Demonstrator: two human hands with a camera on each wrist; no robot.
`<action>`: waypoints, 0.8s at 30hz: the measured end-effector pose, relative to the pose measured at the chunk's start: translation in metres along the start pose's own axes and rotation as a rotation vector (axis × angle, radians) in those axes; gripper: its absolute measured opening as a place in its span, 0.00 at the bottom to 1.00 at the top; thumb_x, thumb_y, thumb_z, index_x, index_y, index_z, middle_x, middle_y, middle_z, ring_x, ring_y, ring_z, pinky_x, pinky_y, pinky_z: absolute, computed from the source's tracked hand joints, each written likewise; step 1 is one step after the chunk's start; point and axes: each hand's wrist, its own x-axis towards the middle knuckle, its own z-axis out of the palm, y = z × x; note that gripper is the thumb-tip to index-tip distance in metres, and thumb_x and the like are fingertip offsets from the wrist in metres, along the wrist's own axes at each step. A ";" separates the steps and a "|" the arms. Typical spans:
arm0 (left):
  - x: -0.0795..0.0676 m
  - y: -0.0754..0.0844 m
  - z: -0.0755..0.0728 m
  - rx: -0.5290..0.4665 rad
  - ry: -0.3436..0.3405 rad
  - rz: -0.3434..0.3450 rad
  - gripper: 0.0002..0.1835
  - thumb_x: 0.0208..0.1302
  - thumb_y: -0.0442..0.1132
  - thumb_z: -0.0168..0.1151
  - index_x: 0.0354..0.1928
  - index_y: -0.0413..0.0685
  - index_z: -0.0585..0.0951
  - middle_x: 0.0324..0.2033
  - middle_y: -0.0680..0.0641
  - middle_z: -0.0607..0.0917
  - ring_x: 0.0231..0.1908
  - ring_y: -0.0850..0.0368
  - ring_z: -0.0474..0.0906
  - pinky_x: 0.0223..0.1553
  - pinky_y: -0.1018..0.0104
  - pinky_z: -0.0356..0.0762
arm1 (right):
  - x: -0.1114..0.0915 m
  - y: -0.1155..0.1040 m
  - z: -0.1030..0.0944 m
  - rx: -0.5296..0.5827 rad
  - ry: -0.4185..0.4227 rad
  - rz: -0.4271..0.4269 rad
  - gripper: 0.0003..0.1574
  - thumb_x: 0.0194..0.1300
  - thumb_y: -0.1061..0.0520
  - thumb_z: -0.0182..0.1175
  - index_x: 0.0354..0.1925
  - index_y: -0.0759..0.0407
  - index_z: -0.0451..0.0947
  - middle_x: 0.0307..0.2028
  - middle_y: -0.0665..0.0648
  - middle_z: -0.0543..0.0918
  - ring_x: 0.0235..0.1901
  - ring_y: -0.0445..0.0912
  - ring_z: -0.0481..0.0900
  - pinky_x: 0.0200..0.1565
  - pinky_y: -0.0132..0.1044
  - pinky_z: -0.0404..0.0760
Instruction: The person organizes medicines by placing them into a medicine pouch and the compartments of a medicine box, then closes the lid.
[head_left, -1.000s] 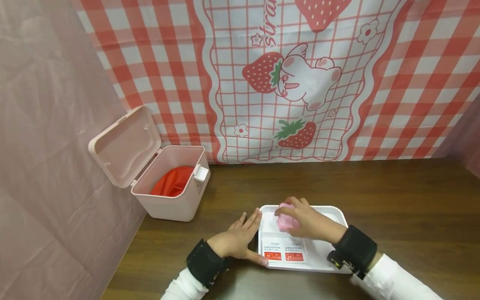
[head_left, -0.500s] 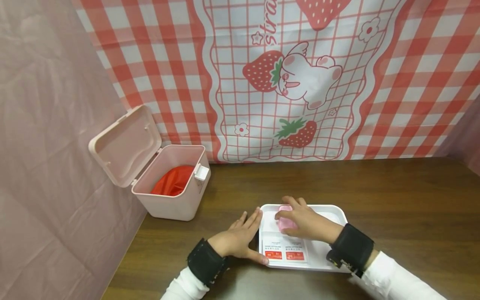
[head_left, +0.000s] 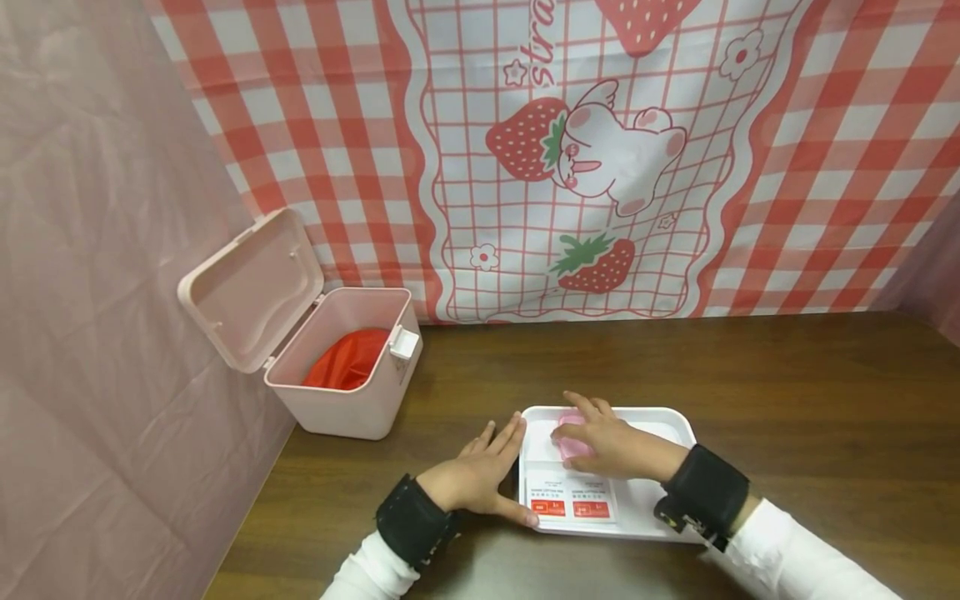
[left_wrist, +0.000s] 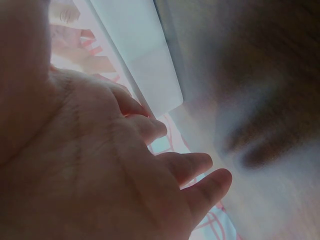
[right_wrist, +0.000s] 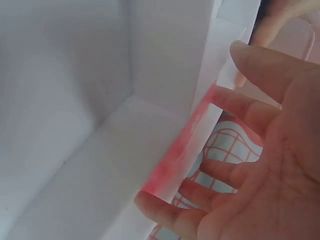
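Note:
A white compartment tray (head_left: 660,425) lies on the table. In its far left compartment sits a small pink rounded block-like item (head_left: 574,450), also seen as a pink strip (right_wrist: 172,165) in the right wrist view. My right hand (head_left: 622,446) is spread over this item, with fingertips at its edges and the thumb apart from it. My left hand (head_left: 474,483) lies along the tray's left side, fingers straight and thumb at the near left corner. Two flat white packets with red labels (head_left: 591,509) lie side by side in the near left compartment.
A pale pink lidded box (head_left: 341,412) stands at the left with its lid (head_left: 255,292) raised. Something red and smooth (head_left: 347,360) lies inside. A checked strawberry cloth (head_left: 360,167) hangs behind the brown table (head_left: 810,417), and a pale curtain (head_left: 97,333) at the left.
My right hand's fingers have loosened and spread a little over the pink item, which sits in the same compartment. The left hand stays at the tray's edge.

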 end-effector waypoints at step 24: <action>0.001 -0.001 0.001 -0.024 -0.014 -0.005 0.63 0.42 0.68 0.62 0.71 0.48 0.39 0.72 0.50 0.37 0.69 0.38 0.39 0.65 0.44 0.50 | -0.058 0.045 -0.038 -0.031 0.184 0.148 0.28 0.57 0.53 0.62 0.54 0.63 0.72 0.56 0.71 0.69 0.54 0.67 0.66 0.48 0.63 0.69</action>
